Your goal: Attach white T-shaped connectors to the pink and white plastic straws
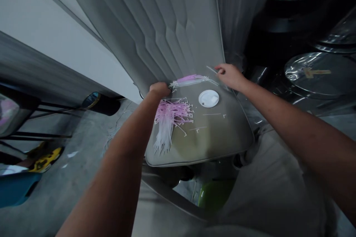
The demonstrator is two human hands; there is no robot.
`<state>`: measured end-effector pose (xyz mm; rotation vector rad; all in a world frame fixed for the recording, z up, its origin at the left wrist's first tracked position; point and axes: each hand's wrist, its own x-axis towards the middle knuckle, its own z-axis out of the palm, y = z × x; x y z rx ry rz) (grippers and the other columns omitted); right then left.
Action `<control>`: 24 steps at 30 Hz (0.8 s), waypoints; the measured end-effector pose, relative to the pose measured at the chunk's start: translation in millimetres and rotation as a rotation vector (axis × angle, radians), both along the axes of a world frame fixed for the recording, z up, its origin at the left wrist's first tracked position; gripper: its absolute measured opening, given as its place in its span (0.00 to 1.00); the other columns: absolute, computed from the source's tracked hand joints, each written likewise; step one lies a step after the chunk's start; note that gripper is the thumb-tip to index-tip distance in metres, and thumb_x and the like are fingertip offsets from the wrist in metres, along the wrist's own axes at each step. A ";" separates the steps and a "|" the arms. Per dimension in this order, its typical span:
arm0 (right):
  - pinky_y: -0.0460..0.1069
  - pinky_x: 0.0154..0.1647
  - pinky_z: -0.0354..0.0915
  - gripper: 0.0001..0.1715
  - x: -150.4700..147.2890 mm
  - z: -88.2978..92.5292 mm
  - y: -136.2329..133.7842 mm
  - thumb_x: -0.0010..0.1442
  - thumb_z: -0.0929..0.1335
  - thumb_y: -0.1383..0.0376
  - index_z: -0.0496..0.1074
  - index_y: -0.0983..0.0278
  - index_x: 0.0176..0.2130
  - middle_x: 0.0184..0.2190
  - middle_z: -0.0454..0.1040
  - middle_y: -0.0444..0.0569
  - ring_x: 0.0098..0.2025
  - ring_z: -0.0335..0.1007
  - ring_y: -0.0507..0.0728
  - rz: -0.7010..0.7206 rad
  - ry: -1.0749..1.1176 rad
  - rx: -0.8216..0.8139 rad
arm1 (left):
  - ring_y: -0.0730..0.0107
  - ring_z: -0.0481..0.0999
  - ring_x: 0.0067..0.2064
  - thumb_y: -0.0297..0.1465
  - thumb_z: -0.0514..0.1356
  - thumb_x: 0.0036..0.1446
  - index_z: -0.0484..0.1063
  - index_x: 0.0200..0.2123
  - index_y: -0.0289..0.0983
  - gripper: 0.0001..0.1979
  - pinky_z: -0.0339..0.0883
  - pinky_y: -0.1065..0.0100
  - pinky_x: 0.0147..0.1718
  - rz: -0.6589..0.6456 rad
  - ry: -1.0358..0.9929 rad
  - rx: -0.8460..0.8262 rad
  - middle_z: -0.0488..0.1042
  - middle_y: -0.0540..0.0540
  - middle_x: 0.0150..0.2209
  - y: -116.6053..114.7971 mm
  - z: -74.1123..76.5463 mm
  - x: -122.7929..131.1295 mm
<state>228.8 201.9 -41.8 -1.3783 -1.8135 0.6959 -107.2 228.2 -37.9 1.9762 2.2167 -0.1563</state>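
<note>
On the grey padded chair seat (222,137), my right hand (230,75) pinches a thin white stick (211,69) above the seat's right side. My left hand (160,89) is closed at the back left of the seat, at the end of a row of pink and white sticks (190,80). Its fingertips are mostly hidden, so what they hold cannot be made out. Nearer me lies a larger crossed pile of pink and white sticks (169,116), many with bent ends. A round white lid (208,98) sits between my hands, with a few loose white pieces (211,114) in front of it.
The tall chair backrest (167,18) rises behind the sticks. Dark drums with shiny metal lids (311,72) stand at the right. At left are a black cylinder (107,104), a blue bin (18,189) and a yellow shoe (47,160). A green object (215,194) shows below the seat.
</note>
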 end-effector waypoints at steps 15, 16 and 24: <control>0.44 0.20 0.59 0.15 -4.2 27.5 -52.4 0.52 0.62 0.73 0.72 0.65 0.40 0.22 0.65 0.41 0.18 0.63 0.48 0.091 0.525 -0.519 | 0.75 0.69 0.23 0.32 0.54 0.46 0.62 0.32 0.38 0.08 0.66 0.71 0.26 0.352 -1.018 0.563 0.74 0.48 0.30 -111.1 26.9 37.3; 0.43 0.20 0.59 0.15 -12.1 31.4 -55.1 0.53 0.62 0.72 0.72 0.65 0.40 0.22 0.65 0.41 0.18 0.63 0.47 0.113 0.556 -0.544 | 0.77 0.68 0.23 0.34 0.54 0.48 0.62 0.32 0.38 0.08 0.66 0.72 0.26 0.367 -1.095 0.571 0.74 0.48 0.31 -121.3 28.4 42.4; 0.45 0.22 0.62 0.15 -63.3 46.9 -79.4 0.50 0.65 0.73 0.73 0.65 0.39 0.23 0.69 0.43 0.20 0.67 0.49 0.326 0.677 -0.720 | 0.85 0.67 0.23 0.26 0.63 0.50 0.73 0.38 0.37 0.09 0.64 0.81 0.24 0.475 -1.881 0.324 0.75 0.52 0.30 -187.8 54.1 61.8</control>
